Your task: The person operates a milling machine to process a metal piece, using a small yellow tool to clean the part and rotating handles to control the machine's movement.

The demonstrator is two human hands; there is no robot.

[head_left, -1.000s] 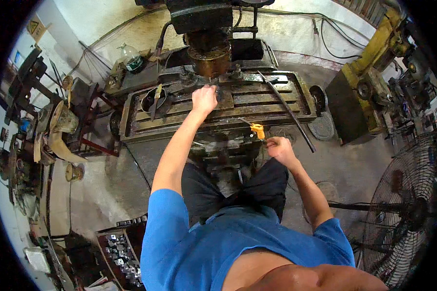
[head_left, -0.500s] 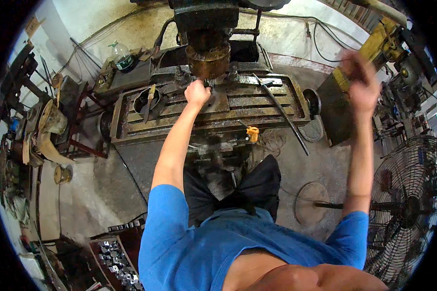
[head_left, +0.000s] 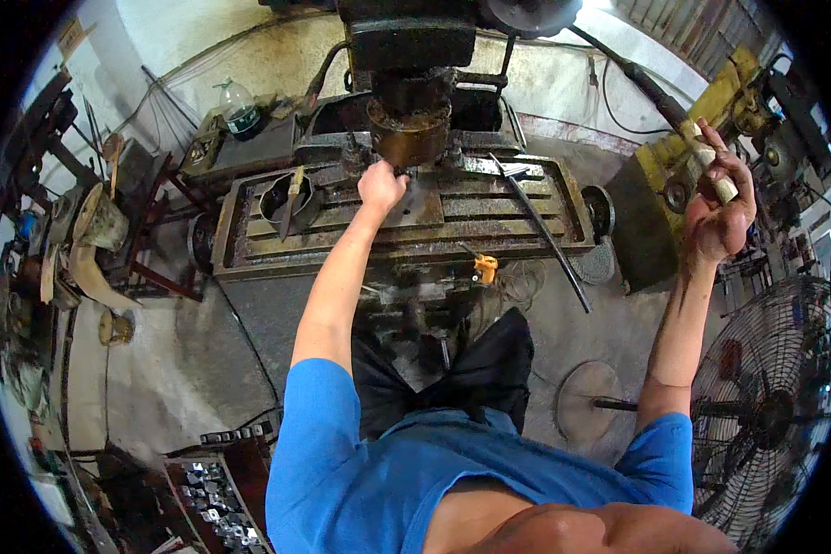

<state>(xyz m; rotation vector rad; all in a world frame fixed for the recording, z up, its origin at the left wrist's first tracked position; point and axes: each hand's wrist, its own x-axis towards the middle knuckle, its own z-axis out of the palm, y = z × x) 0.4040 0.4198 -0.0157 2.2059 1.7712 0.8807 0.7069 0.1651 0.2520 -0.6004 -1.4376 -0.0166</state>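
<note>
Pale cylindrical handle [head_left: 711, 171] in right hand [head_left: 718, 214]; left hand [head_left: 381, 185] fisted under rusty spindle [head_left: 408, 138]

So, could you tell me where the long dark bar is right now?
In the head view, the long dark bar lies diagonally across the right end of the machine table, right of the left hand.

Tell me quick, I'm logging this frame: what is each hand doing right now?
Left hand: closed in a fist on the milling machine table, under the spindle head.
Right hand: raised, gripping a pale lever handle.
</note>
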